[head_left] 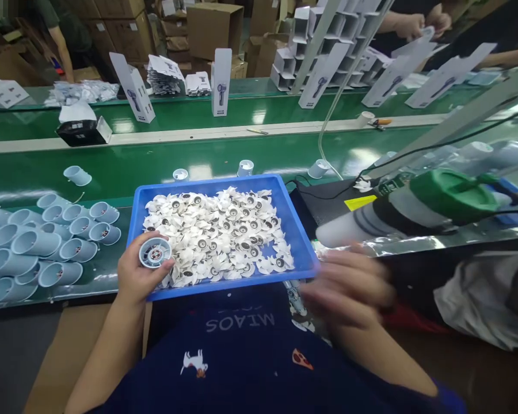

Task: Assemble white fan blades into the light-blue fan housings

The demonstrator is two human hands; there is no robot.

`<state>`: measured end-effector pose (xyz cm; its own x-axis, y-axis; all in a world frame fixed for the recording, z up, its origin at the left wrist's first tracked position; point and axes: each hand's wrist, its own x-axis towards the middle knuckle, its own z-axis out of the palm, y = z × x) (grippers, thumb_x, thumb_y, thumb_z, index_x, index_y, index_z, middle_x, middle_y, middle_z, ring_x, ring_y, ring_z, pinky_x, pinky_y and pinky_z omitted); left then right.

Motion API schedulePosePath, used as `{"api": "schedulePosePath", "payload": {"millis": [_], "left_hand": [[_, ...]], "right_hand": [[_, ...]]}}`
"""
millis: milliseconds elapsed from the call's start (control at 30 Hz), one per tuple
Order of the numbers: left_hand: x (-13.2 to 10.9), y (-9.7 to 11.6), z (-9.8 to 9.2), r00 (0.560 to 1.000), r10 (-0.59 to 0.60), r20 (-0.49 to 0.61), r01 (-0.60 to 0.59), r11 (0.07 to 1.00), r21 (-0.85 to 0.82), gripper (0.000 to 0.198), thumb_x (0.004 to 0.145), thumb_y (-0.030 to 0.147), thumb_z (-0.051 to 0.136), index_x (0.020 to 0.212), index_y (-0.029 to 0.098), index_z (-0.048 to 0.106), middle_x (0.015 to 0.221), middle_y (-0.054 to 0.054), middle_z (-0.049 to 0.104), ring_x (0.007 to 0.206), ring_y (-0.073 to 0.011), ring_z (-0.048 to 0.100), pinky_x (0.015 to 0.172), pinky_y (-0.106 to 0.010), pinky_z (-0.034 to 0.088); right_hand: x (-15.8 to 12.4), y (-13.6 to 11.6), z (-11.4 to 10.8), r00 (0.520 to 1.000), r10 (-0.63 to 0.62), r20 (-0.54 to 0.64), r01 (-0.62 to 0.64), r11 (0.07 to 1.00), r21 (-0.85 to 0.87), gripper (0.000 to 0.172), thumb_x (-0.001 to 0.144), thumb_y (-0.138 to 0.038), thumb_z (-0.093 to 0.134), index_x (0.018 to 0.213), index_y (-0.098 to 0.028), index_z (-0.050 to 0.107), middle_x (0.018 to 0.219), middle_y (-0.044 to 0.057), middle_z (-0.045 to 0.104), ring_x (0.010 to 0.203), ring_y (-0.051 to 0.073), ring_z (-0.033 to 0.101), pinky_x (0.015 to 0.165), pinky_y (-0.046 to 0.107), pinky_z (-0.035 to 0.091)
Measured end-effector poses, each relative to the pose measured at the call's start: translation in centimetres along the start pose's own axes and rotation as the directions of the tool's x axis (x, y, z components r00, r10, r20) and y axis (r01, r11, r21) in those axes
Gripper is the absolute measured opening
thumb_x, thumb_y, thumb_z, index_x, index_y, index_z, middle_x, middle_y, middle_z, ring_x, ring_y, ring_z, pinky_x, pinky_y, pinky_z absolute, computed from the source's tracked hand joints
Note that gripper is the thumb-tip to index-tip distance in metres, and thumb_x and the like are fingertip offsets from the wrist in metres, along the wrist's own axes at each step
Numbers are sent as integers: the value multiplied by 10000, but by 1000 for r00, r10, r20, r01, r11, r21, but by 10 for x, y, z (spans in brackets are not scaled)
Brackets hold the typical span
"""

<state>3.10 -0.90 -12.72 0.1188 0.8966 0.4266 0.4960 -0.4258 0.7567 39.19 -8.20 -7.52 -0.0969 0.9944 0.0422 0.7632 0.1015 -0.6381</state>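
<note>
My left hand [142,267] is wrapped round a light blue fan housing [155,253], its open end facing up. Inside that housing a small round motor part with copper and red bits shows. Beside and beyond it lies a blue tray [297,244] heaped with small white fan blades [216,230], several of which show dark round hubs. My right hand [349,287] hovers at the tray's right side, smeared by motion, so its fingers and any contents are unclear. Just above it is a thick white cylinder with black bands and a green end [397,210].
Many light blue housings [37,241] lie stacked at left; a few more stand beyond the tray. Across the green conveyor belt [155,158] are white printed boxes [221,83]. A slanted metal post [440,126] and cables cross the right side. Co-workers' hands [414,26] show at the back.
</note>
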Motion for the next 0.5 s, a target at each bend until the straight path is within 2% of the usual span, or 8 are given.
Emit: {"api": "schedulePosePath", "payload": {"millis": [67,100,167,233,333,433,500], "left_hand": [[-1,-1,0,1000,0,17,-1,999,37,580,741,522,806,1191,198,639,1032,-82,767,948,-274,739,883,-386,565],[-2,-2,-1,1000,-2,21,1,999,44,586,739,527,804,1197,200,638,1050,-84,764,964,-279,736,897,-391,563],[-5,-4,-1,1000,-11,14,10,999,52,597,728,539,805,1192,201,640,1075,-91,756,990,-288,730,919,-403,556],[-7,-3,-1,999,-31,13,30,998,51,600,723,550,801,1184,199,644,1089,-97,750,1009,-295,723,931,-409,550],[-7,2,-1,998,-61,11,61,998,27,593,732,553,789,1182,196,642,1090,-99,748,993,-289,722,908,-398,551],[-4,7,1,998,-65,19,66,998,-14,572,740,543,782,1173,195,645,1070,-94,749,957,-278,724,882,-385,550],[-3,9,2,997,-66,44,68,997,-34,566,732,536,789,1161,195,648,1049,-89,749,948,-277,721,884,-384,548]], "right_hand": [[19,-14,24,969,-128,211,162,975,-150,278,846,-284,758,1111,-347,702,1138,35,704,1124,315,637,949,509,528],[29,-19,35,931,-161,329,246,940,-237,200,897,-218,687,1081,-292,714,1092,54,717,1091,292,646,959,475,510],[46,-25,51,858,-150,492,363,855,-371,167,922,-115,611,1021,-197,718,981,92,725,1003,273,660,898,408,499],[55,-29,59,841,-122,528,384,821,-423,148,911,-77,605,984,-151,711,896,107,716,935,272,660,832,367,487],[58,-35,63,838,-122,533,407,789,-460,174,937,-69,553,1008,-134,698,977,137,702,968,279,644,834,364,463],[58,-40,64,807,-178,563,454,798,-398,216,951,-53,520,1012,-160,698,1098,133,677,1046,267,620,874,363,444],[60,-39,64,785,-217,580,461,830,-314,231,931,-30,531,990,-175,700,1073,113,675,1039,250,621,899,365,434]]}}
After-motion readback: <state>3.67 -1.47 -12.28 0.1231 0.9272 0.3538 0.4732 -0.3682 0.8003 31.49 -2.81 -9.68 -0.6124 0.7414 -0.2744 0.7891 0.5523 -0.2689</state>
